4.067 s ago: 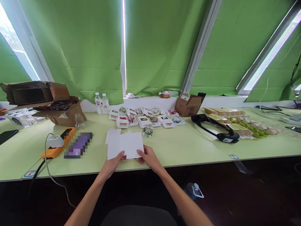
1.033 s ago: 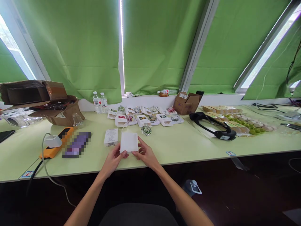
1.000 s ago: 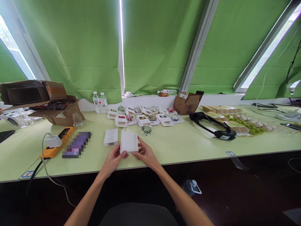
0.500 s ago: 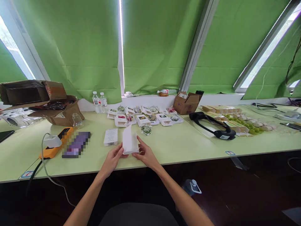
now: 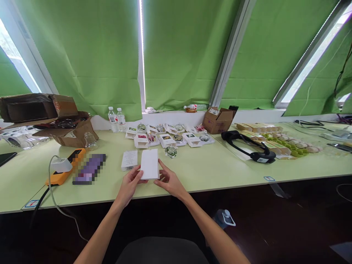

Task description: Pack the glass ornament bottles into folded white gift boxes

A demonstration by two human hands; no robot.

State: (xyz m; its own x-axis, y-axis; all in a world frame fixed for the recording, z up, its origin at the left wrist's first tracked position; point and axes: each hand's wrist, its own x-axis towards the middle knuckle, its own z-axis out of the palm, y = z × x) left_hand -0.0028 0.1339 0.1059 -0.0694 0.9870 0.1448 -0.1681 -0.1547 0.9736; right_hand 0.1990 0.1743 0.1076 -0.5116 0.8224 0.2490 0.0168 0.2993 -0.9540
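Note:
A small white paper box (image 5: 150, 164) is held near the table's front edge, its plain face towards me. My left hand (image 5: 131, 183) grips its lower left, the thumb lying on the front face. My right hand (image 5: 169, 180) has its fingers bent around the right side, with the index finger at the edge and the thumb by the bottom corner. Just left of the held box lies a printed white box (image 5: 129, 160) with a barcode. A round glass ornament (image 5: 171, 151) with green filling lies beyond my right hand.
Several opened white boxes (image 5: 192, 140) with round ornaments stand in rows at the back. To the right are a black headset (image 5: 249, 147) and a brown carton (image 5: 218, 121). A phone (image 5: 89, 168), an orange power strip (image 5: 64, 172) and two bottles (image 5: 121, 120) are on the left.
The raised white flap of the held box has come down, and a flat, plain face now shows towards me. Both hands stay at nearly the same place, the left slightly further left.

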